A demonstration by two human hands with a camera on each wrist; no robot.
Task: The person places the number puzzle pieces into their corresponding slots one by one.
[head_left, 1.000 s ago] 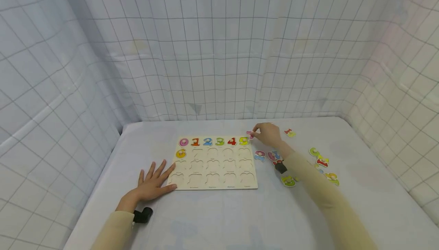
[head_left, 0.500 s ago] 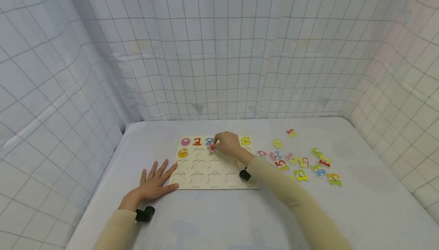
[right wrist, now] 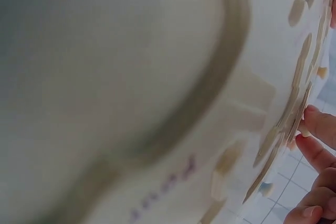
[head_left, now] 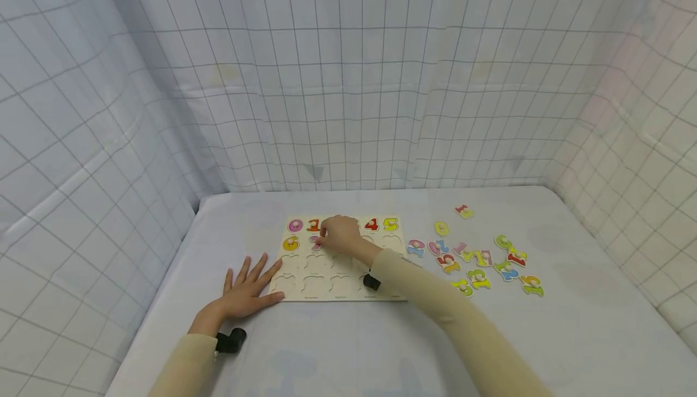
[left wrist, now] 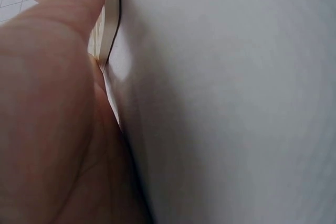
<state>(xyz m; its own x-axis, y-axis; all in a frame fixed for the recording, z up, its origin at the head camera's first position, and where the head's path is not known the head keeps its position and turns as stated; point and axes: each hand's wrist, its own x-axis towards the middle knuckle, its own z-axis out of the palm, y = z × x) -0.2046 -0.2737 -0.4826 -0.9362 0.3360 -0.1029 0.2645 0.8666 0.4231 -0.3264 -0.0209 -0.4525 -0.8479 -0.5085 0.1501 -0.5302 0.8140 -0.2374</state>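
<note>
A wooden number puzzle board (head_left: 348,293) lies flat on the table with pieces 0, 1, 4, 5 and 6 visible in its upper rows. My right hand (head_left: 342,235) is over the second row and pinches a pink number 7 puzzle piece (head_left: 315,243) by its knob, just right of the orange 6 (head_left: 291,243). In the right wrist view, thumb and fingertip (right wrist: 310,148) meet at the knob, close to the board's surface. The left hand (head_left: 246,293) rests spread out, its thumb and a fingertip touching the board's left edge. My right hand hides pieces in the top row.
Several loose number pieces lie to the right of the board, among them a green-yellow 13 (head_left: 478,278), a 12 (head_left: 506,271) and a 16 (head_left: 532,285). A red-yellow 10 (head_left: 464,211) lies farther back. White gridded curtains (head_left: 370,82) surround the table.
The right hand has carried the pink 7 from beyond the board's upper right corner, leftward to the second row beside the 6. The left hand has stayed in place.
</note>
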